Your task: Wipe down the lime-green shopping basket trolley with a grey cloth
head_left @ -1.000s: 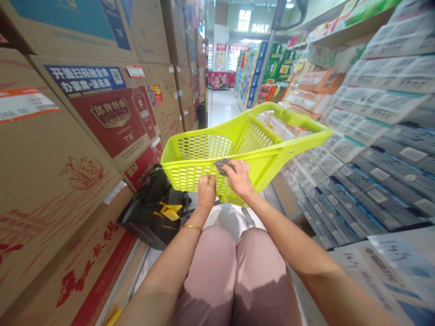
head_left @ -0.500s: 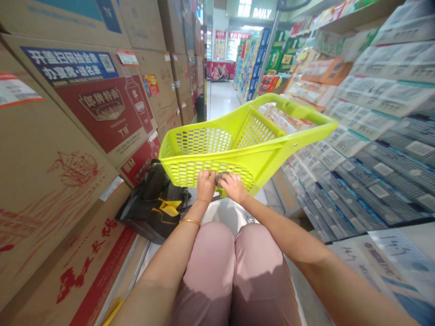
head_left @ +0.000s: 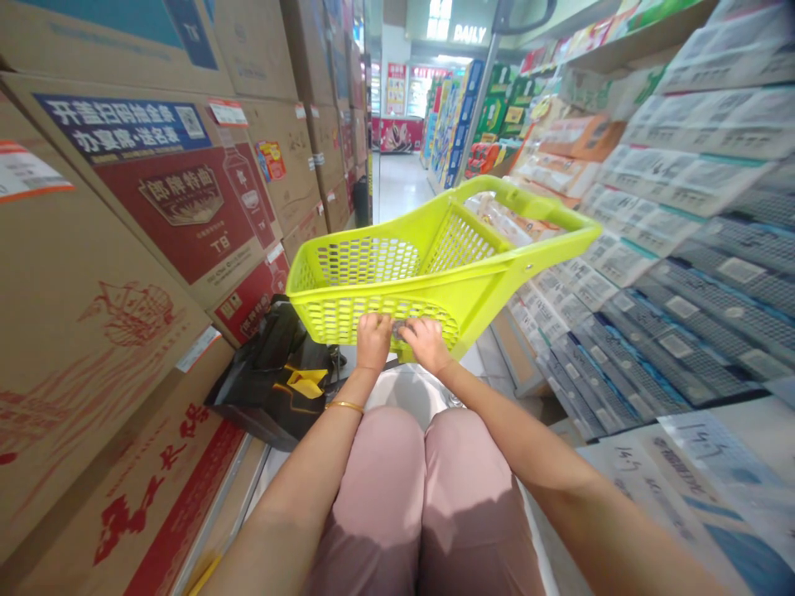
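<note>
A lime-green plastic shopping basket (head_left: 373,265) on wheels stands tilted in a narrow shop aisle in front of my knees. My left hand (head_left: 373,341) is closed in a fist against the basket's near mesh wall. My right hand (head_left: 425,342) presses a small dark grey cloth (head_left: 401,329) against that same wall, fingers closed on it. The cloth shows only between the two hands. A gold bangle sits on my left wrist.
Stacked brown cardboard cartons (head_left: 124,248) wall the left side. Shelves of boxed tissue packs (head_left: 671,273) line the right. A black bag with a yellow strap (head_left: 279,381) lies on the floor at the left of the basket. The aisle runs on towards a lit shop area (head_left: 403,132).
My right hand with the cloth has moved down from the basket's near rim to its mesh wall, beside my left hand. The view has shifted slightly.
</note>
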`<state>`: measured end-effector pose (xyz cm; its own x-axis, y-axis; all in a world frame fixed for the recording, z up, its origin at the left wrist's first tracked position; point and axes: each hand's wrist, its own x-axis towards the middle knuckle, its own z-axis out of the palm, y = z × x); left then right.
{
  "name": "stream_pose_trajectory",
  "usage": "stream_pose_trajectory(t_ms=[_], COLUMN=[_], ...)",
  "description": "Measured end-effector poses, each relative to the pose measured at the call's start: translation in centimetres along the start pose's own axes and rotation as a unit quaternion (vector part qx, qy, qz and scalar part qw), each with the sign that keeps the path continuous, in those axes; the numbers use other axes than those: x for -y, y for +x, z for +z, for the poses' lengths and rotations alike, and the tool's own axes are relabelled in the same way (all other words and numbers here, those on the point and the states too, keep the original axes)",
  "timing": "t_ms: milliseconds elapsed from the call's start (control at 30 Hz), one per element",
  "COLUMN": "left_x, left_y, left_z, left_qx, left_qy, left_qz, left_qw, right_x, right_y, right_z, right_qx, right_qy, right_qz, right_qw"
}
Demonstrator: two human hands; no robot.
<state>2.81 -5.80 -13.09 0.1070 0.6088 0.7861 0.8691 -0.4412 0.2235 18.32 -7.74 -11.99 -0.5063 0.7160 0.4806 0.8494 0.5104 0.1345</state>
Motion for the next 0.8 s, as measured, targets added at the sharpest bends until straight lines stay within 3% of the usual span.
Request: stream_pose_trajectory(t_ms=[200, 367, 600, 800], left_x=[-0.1, -0.2, 0.2, -0.2], left_y=[0.1, 0.2, 0.0, 0.0], left_z=[-0.1, -0.3, -0.1, -0.1], left_qx=[-0.021, -0.024, -0.029, -0.027], left_qy=[0.026, 0.005, 0.006, -0.007], left_qz=[0.011, 0.013, 0.025, -0.004], left_qw=[0.999, 1.0, 0.999, 1.0], right_x=[-0.2, -0.2, -0.4, -0.5], right_y=[2.9, 4.1, 1.1, -1.0], right_z=[-2.5, -2.9, 0.1, 1.9], right_qx=[-0.132, -0.169, -0.072, 0.017], right_qy=[0.021, 0.026, 0.024, 0.008], right_qz=[0.09, 0.088, 0.016, -0.061], right_qw=[0.987, 0.981, 0.997, 0.998])
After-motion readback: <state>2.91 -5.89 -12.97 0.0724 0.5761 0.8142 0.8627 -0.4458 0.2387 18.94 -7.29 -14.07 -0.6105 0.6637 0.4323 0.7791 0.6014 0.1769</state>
